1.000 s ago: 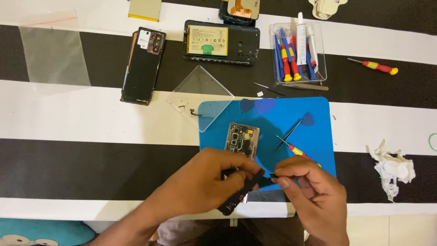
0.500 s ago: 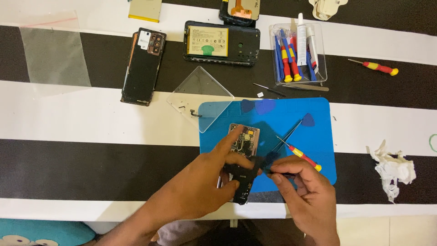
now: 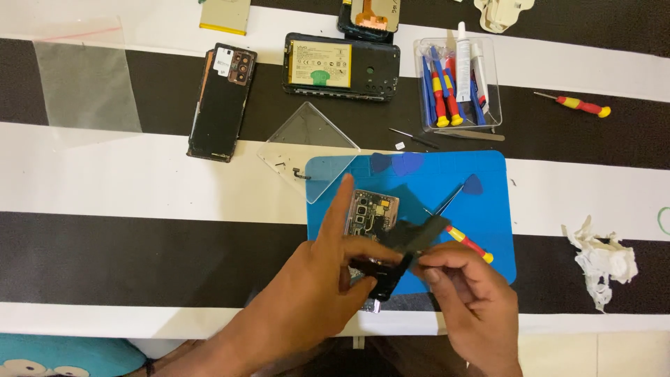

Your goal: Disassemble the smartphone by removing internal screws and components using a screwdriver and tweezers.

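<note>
A small opened phone (image 3: 372, 216) with its circuit board showing lies on a blue work mat (image 3: 481, 167). My left hand (image 3: 317, 293) grips the phone's lower end, the index finger raised up along its left side. My right hand (image 3: 466, 297) pinches a thin black sheet (image 3: 417, 232) between thumb and fingers and holds it lifted over the phone's lower right. A red and yellow screwdriver (image 3: 469, 244) lies on the mat just right of the sheet.
On the striped table sit a black phone back (image 3: 222, 102), a phone frame with battery (image 3: 340, 66), a clear tray of tools (image 3: 455, 84), a glass triangle (image 3: 310, 143), a second screwdriver (image 3: 576, 105), blue picks (image 3: 395, 164), crumpled tissue (image 3: 604, 262) and a clear plastic bag (image 3: 84, 84).
The black sheet has come up off the phone in my right hand. My left index finger has straightened upward beside the phone.
</note>
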